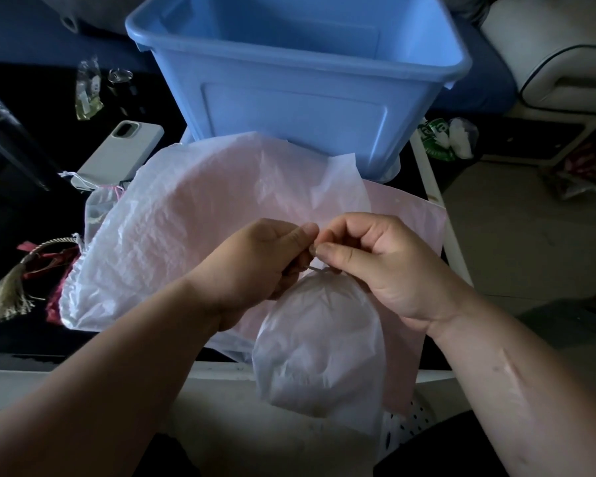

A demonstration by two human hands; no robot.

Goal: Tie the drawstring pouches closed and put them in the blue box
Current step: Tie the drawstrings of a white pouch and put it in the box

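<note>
Saw a tassel [11, 290] far left on the dark worktop [21, 208], a grey phone [117, 153] behind it. Found pale loose pouches [193, 215] heaped mid-worktop, just before the blue box [296, 87]. Pinched the drawstring [319, 268] at the gathered neck of a white pouch [319, 346] with the curled fingers of the left hand [255, 259]; held it hanging past the near edge. Pinched the same drawstring with the right hand [382, 256], fingertips touching.
</note>
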